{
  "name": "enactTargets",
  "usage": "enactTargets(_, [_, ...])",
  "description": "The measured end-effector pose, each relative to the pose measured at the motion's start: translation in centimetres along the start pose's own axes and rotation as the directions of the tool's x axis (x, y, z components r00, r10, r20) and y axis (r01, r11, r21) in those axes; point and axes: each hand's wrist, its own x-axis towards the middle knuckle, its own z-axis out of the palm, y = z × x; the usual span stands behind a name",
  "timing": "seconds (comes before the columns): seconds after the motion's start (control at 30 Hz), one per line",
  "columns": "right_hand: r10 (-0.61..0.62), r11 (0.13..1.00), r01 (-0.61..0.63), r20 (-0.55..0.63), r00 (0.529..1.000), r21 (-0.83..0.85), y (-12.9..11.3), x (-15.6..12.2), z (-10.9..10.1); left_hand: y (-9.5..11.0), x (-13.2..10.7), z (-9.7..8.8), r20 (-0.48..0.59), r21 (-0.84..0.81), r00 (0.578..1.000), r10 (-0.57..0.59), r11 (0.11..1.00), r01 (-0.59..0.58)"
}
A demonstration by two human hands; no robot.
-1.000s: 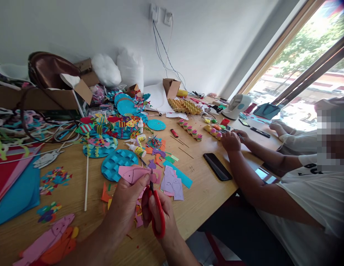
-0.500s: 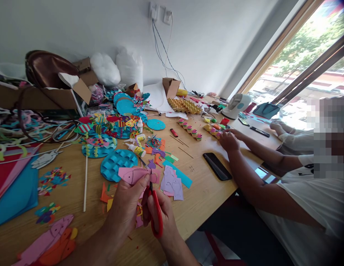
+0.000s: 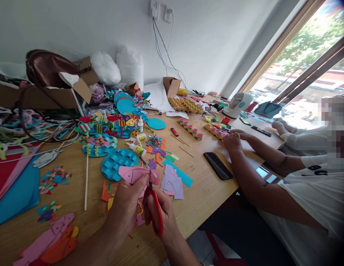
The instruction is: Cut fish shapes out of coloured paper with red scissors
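My left hand (image 3: pixel 126 207) pinches a pink foam fish cut-out (image 3: pixel 134 173) just above the wooden table (image 3: pixel 201 192), thumb on top. My right hand (image 3: pixel 164 214) is closed round the red-handled scissors (image 3: pixel 156 212), whose blades point up into the pink piece's right edge. Pale purple foam scraps (image 3: pixel 172 183) and a blue foam strip (image 3: pixel 179 174) lie just right of the blades. A blue woven paper disc (image 3: pixel 118 163) sits behind the pink piece.
A black phone (image 3: pixel 217 166) lies to the right. A person in a white shirt sits at the right, hands (image 3: pixel 232 141) on small coloured pieces. Glue bottles (image 3: pixel 136 148), fish decorations, a wooden stick (image 3: pixel 86 183), foam sheets (image 3: pixel 15 183) and cardboard boxes (image 3: pixel 50 96) crowd the left and back.
My hands and the scissors have barely shifted while the blades stay in the pink piece. The seated person's hands have moved slightly over the small coloured pieces.
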Motion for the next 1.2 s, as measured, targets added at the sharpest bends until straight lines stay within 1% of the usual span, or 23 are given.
enactTargets(0.17, [-0.013,1.000,0.013,0.005,1.000,0.008,0.3,-0.1,0.0,-0.1,0.0,-0.1,0.042,0.008,0.999,-0.017,1.000,0.017])
enactTargets(0.37, [-0.032,0.999,0.032,-0.015,0.999,-0.036,0.6,-0.1,0.0,-0.3,-0.1,-0.1,0.037,0.015,0.999,-0.008,1.000,0.008])
enactTargets(0.57, [-0.001,1.000,0.002,0.008,1.000,-0.031,0.2,-0.2,0.1,-0.3,-0.3,-0.1,0.023,-0.008,1.000,0.003,1.000,-0.003])
enactTargets(0.73, [-0.033,0.998,0.036,0.049,0.998,-0.050,0.3,-0.1,-0.4,-0.3,-0.2,-0.2,0.033,-0.021,0.999,-0.015,1.000,0.015])
enactTargets(0.83, [-0.017,0.998,0.021,0.060,0.998,-0.067,0.5,-0.2,-0.9,-0.2,-0.1,-0.4,0.050,-0.029,0.999,-0.006,1.000,0.007])
enactTargets(0.9, [-0.002,0.997,0.007,0.068,0.998,-0.075,0.7,-0.2,-1.1,-0.1,-0.1,-0.4,0.036,-0.019,0.999,-0.004,1.000,0.005])
enactTargets(0.97, [0.003,0.997,0.003,0.072,0.997,-0.080,0.8,-0.3,-1.2,-0.1,-0.1,-0.5,0.026,-0.007,1.000,-0.012,1.000,0.012])
enactTargets(1.07, [-0.006,0.997,0.010,0.058,0.998,-0.077,1.0,-0.3,-1.1,-0.2,-0.2,-0.5,0.049,0.006,0.998,-0.044,0.999,0.043])
enactTargets(1.2, [-0.017,1.000,0.018,0.031,0.999,-0.024,1.1,-0.3,-0.7,-0.4,-0.4,-0.5,0.070,0.004,0.995,-0.071,0.997,0.071])
